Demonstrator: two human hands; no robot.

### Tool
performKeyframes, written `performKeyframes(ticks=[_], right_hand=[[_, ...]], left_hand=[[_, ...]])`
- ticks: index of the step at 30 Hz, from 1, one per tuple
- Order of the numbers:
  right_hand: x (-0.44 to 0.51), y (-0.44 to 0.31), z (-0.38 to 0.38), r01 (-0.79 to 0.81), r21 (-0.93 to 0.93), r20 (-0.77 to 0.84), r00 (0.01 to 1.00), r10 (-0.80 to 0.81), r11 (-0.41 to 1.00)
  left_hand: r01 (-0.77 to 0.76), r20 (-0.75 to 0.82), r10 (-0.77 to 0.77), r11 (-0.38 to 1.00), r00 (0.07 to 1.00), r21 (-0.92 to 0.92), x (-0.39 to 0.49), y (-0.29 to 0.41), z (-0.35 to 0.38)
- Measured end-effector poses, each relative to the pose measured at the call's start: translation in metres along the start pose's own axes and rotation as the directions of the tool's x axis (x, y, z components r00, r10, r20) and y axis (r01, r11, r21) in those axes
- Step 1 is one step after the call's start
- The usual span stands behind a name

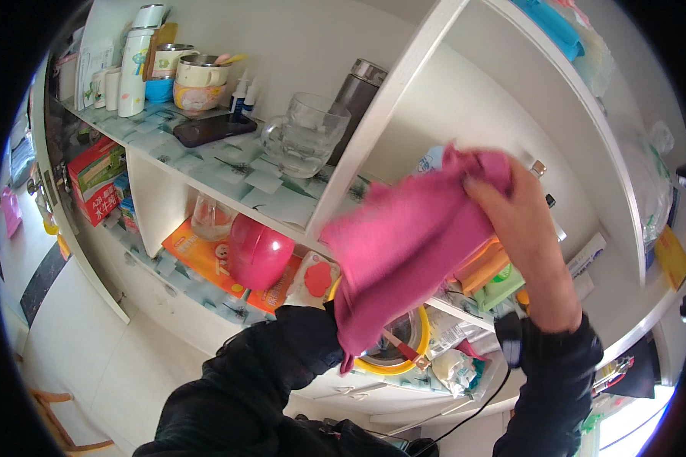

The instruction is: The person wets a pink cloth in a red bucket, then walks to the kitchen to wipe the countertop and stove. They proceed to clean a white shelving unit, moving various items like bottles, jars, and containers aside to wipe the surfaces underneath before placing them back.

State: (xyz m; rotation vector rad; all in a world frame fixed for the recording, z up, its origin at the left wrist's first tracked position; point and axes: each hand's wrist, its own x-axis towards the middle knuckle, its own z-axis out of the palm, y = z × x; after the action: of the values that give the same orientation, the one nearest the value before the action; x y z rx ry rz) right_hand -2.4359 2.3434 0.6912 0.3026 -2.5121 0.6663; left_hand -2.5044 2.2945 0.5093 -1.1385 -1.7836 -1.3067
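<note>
A pink cloth hangs from my right hand, whose thumb and fingers pinch its upper right corner. The cloth is creased, somewhat blurred, and held up in front of the shelves. My left forearm in a black sleeve reaches behind the cloth's lower left side. The cloth hides my left hand, so its grip does not show. Left of the cloth, on the tiled-pattern shelf, stands a glass mug with clear liquid in it. A dark vacuum flask leans in view behind the mug.
A smartphone, several cups and a white thermos stand on the left shelf. Below are a pink rounded container and a yellow-rimmed basin. A white upright divider separates the compartments. A black cable runs beneath my right arm.
</note>
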Motion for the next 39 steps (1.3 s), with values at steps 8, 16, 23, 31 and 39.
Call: performKeyframes(ticks=[8,16,23,31,39], right_hand=[[0.094,0.043,0.088,0.103,-0.547,0.153,0.988,-0.022,0.831],[0.104,0.086,0.130,0.183,-0.438,0.702,0.681,0.208,0.880],[0.155,0.147,0.147,0.122,-0.611,0.493,0.831,0.256,0.782],[0.146,0.162,0.175,0.089,-0.493,0.626,0.727,0.282,0.865],[0.086,0.098,0.138,0.179,-0.617,0.611,0.722,0.323,0.766]], left_hand=[[0.122,-0.005,-0.122,0.992,0.993,-0.028,0.007,0.001,-0.001],[0.008,-0.162,-0.035,0.986,0.986,-0.166,0.001,-0.008,0.011],[0.084,-0.015,-0.085,0.995,0.996,-0.059,-0.003,-0.005,0.005],[0.021,0.108,-0.031,0.995,0.994,0.097,-0.008,-0.005,0.018],[0.017,-0.166,-0.034,0.995,0.985,-0.099,-0.005,-0.012,0.031]])
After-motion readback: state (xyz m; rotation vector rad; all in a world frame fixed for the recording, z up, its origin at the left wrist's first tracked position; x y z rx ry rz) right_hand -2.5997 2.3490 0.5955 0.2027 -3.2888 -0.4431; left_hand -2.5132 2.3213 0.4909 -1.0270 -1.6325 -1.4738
